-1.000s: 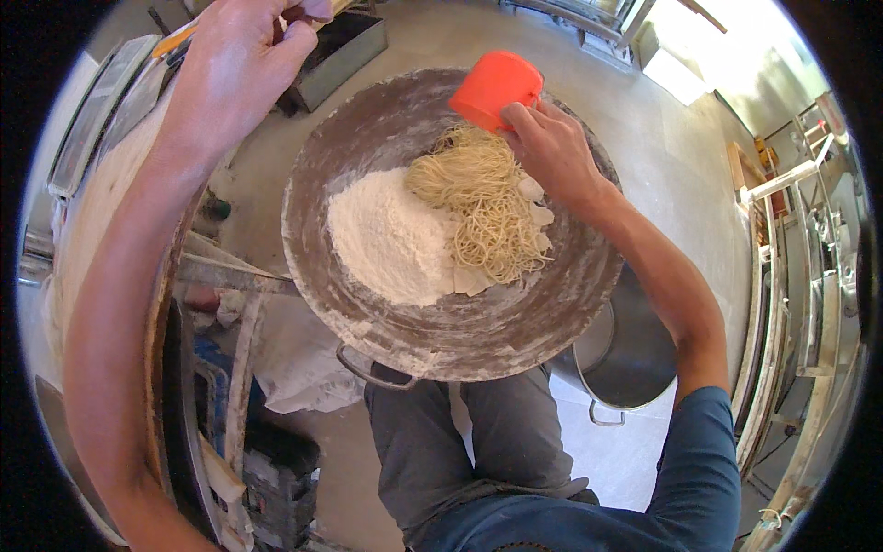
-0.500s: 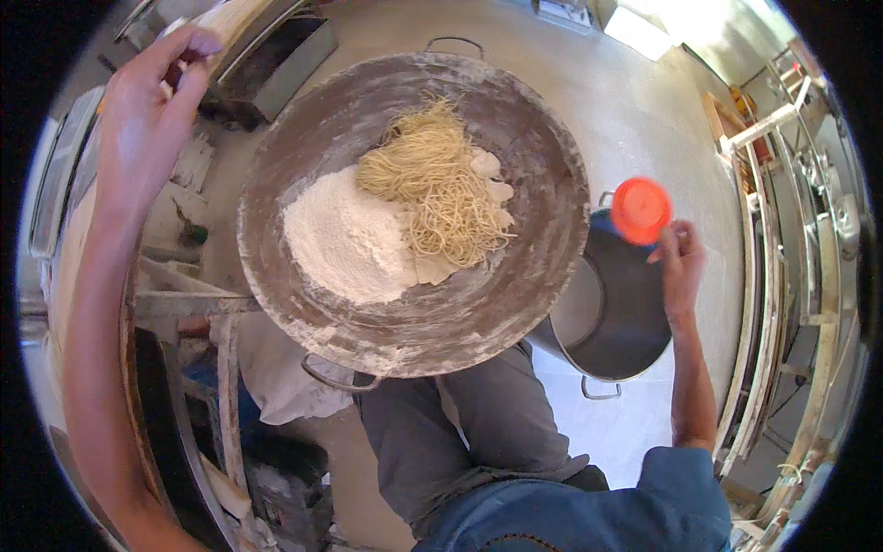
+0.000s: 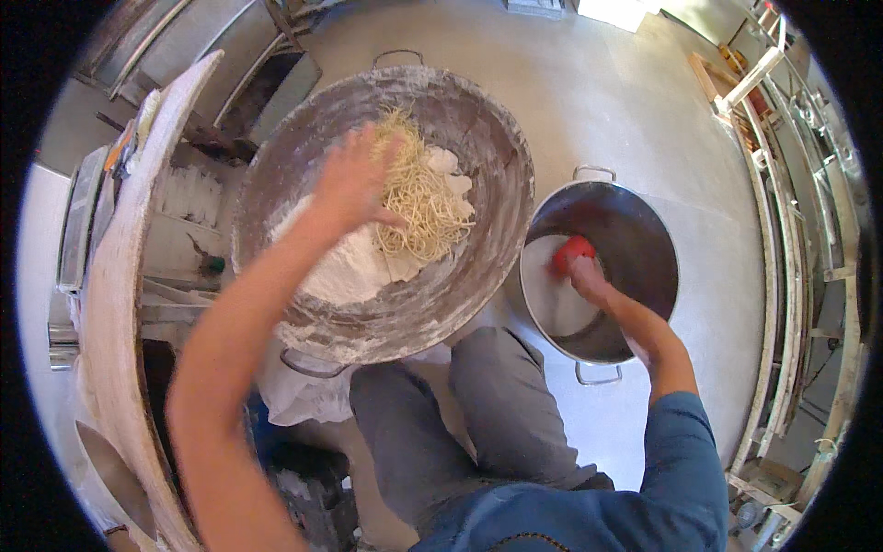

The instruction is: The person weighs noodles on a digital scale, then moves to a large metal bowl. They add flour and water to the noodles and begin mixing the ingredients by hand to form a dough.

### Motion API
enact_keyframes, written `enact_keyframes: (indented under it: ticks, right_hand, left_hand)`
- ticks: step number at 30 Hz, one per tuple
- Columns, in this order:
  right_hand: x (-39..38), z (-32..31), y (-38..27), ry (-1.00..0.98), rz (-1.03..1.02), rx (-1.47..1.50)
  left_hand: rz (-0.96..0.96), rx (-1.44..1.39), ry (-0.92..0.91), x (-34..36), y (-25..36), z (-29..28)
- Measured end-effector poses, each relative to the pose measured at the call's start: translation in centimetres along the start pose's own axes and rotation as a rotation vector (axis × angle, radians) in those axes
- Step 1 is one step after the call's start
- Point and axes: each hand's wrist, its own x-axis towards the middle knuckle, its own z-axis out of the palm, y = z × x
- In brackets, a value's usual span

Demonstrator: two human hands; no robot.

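Note:
A large, flour-streaked round basin (image 3: 414, 317) with metal loop handles stands before me. Inside it lie a mound of white flour (image 3: 345, 276) and a tangle of thin yellowish noodles (image 3: 428, 207), with pale flakes at its right side. My left hand (image 3: 354, 184) is stretched over the noodles, thumb and fingers apart, slightly blurred; it covers part of the noodles and flour. To the right, my right hand (image 3: 589, 279) grips a red plastic cup (image 3: 575, 248) inside a deep metal pot (image 3: 639, 235). White material (image 3: 556, 299) covers the pot's bottom; whether liquid or powder, I cannot tell.
A pale wooden board edge (image 3: 124, 276) runs along the left. Metal racks (image 3: 768, 276) stand along the right side. Beneath the basin at left are a white sack (image 3: 308, 396) and a dark crate (image 3: 317, 506). Smooth floor (image 3: 598, 110) stretches behind the pot.
My left hand has come from the far left, letting go of something small and pale, to above the noodles. My right hand has lowered the red cup leftward into the pot. The view has shifted.

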Motion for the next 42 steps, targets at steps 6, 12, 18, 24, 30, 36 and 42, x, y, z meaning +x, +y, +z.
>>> enact_keyframes:
  ticks: [6,12,18,24,30,36,42]
  right_hand:
    - [0.5,2.3,3.5,-0.180,0.115,-0.759]
    - [1.0,2.7,1.7,-0.238,0.025,-0.744]
    - [1.6,3.4,0.4,-0.172,0.054,-0.289]
    - [1.7,-0.3,-4.5,-0.221,0.211,0.240]
    - [-1.0,-5.5,-10.8,-0.078,0.091,0.181]
    - [-4.7,-9.2,-14.6,0.056,-0.103,-0.039]
    - [-7.4,-9.7,-16.0,0.111,-0.148,-0.228]
  left_hand:
    - [-0.023,-0.143,0.009,1.7,2.3,7.9]
    - [0.050,-0.209,0.120,-4.1,2.6,5.7]
    - [0.121,-0.299,-0.038,-14.4,0.9,0.0]
    - [0.218,-0.357,-0.035,-18.6,-1.4,-2.6]
    - [-0.119,-0.683,0.268,-17.1,-1.3,-1.6]
    - [-0.476,-0.673,0.466,-8.6,-4.1,-3.6]
    - [-0.140,-0.714,0.656,-5.2,-4.6,-4.1]
